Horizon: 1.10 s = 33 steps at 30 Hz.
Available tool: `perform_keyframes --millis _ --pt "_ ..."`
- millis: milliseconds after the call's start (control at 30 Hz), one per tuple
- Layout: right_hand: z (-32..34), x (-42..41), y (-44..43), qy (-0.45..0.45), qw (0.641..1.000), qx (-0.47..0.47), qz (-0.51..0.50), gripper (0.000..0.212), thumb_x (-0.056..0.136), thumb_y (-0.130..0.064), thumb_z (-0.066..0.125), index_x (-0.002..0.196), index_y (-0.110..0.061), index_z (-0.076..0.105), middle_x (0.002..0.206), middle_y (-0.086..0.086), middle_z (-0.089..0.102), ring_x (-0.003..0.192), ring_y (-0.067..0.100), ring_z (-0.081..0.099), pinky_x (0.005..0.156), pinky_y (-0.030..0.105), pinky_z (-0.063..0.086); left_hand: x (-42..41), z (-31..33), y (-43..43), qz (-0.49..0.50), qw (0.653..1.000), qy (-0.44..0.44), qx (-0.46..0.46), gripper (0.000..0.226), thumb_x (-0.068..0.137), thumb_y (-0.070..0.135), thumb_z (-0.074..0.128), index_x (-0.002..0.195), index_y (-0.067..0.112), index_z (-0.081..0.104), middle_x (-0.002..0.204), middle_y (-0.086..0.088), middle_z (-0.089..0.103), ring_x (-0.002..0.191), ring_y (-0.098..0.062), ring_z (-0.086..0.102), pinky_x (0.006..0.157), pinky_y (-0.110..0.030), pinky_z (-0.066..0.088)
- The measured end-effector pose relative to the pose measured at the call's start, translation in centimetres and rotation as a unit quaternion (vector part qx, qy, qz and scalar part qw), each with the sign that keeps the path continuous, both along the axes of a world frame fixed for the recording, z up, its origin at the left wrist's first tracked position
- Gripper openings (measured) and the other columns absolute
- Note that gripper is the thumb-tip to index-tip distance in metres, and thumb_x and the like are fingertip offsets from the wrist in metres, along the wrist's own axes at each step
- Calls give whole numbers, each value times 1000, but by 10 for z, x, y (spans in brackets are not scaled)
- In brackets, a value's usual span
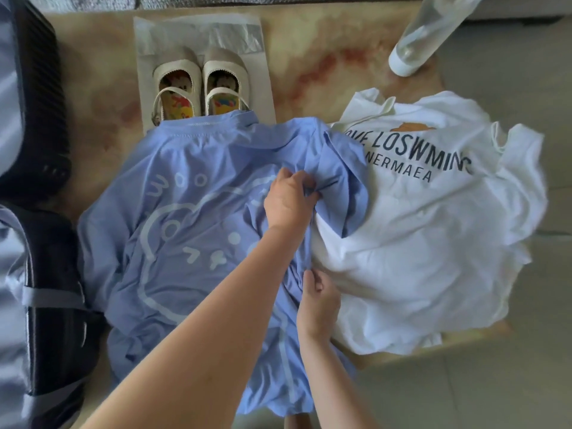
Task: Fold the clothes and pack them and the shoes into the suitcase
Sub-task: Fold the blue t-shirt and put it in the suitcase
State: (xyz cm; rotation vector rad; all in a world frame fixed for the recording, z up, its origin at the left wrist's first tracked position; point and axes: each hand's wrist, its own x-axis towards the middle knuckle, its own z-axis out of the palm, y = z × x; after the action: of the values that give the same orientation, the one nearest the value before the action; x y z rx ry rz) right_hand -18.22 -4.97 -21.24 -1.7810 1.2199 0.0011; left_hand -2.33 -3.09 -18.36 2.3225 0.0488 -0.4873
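We had the left hand [291, 199] clenched on a pinch of the blue T-shirt [185, 230] right at the root of its right sleeve [346, 168], cloth gathered between thumb and fingers. The right hand [318, 300] was lower down, fingers curled round the same shirt's side edge. So both hands were gripping blue fabric along one side, and we judged this to be the opening fold, that side about to come in over the white cartoon print.

The blue shirt lay print-up across the beige table [325, 63], bunched around the upper grip. Its sleeve lay draped on the white T-shirt [418, 243], which lay rumpled just beside it, lettering up, spilling past the table's right edge. The blue collar touched the heels of the shoes [198, 85] – a pair standing side by side on a clear plastic sheet [201, 29]. The suitcase [52, 305] lay open at the left edge, no clothes or shoes packed in the part we could see. A clear bottle [433, 29] was at the far right corner, well apart.

What could go wrong? A pull on the sleeve might drag the white shirt with it, and with that much overhang it could slide to the floor. A fold over those bunched wrinkles would likely set lopsided – worth a smoothing first. A tug at the collar end could nudge the shoes askew.
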Motion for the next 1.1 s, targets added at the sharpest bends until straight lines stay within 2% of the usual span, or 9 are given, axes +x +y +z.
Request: perform_keyframes --millis 133,233,400,567,700,800,900,1000,1100 --pt "10 0 -1 -34 998 42 27 16 79 -32 57 65 -26 54 63 -12 53 70 16 50 68 30 44 0 5 3 32 997 -3 -64 7 84 20 66 91 17 65 95 3 52 85 -19 59 67 -31 46" --pt "32 -8 -10 -84 991 107 5 24 88 -18 62 69 -21 49 60 -13 47 61 4 44 62 20 40 3 20 11 51 993 2 -110 4 87 20 64 87 20 59 90 9 58 76 -11 57 62 -24 41" --pt "59 -21 -28 -133 973 188 -12 18 87 -4 65 83 3 49 70 5 52 63 7 51 60 14 43 10 45 13 56 991 -15 -121 8 87 26 64 84 19 60 77 14 61 75 -10 61 66 -25 45" --pt "63 -20 -36 -136 969 208 14 20 82 2 69 98 -5 61 80 6 69 74 10 66 68 20 52 20 65 4 50 991 -45 -116 9 85 27 64 84 18 62 72 14 60 77 -12 60 68 -28 47" --pt "58 -27 -33 -64 980 173 74 22 83 -4 70 68 -8 53 57 -6 58 56 4 54 57 17 41 24 74 1 71 984 -54 -152 16 83 22 62 71 26 53 69 14 59 73 -19 64 71 -42 55" --pt "62 -40 -34 -61 995 38 74 16 86 -25 69 81 -14 57 64 -11 62 66 1 60 62 17 44 25 76 1 107 978 -49 -170 22 83 23 60 68 32 48 72 13 61 75 -23 66 70 -47 56" --pt "70 -48 -39 -97 987 -124 16 9 89 -25 64 96 -19 63 62 -15 58 60 3 54 60 21 42 26 75 -1 122 973 -35 -193 20 85 22 60 70 29 49 76 9 62 65 -19 67 65 -43 57" --pt "66 -46 -49 -47 989 -133 35 16 93 -23 58 104 -13 64 74 -1 65 69 19 60 64 31 44 21 74 -9 103 964 17 -246 11 88 12 60 80 16 55 85 -2 64 52 -12 64 56 -29 56" --pt "56 -45 -59 -4 993 -108 37 16 94 -23 56 107 -16 64 81 -7 65 84 19 66 73 33 49 5 67 -14 73 964 23 -255 7 87 10 64 91 15 60 91 -2 66 67 -16 67 67 -30 55"
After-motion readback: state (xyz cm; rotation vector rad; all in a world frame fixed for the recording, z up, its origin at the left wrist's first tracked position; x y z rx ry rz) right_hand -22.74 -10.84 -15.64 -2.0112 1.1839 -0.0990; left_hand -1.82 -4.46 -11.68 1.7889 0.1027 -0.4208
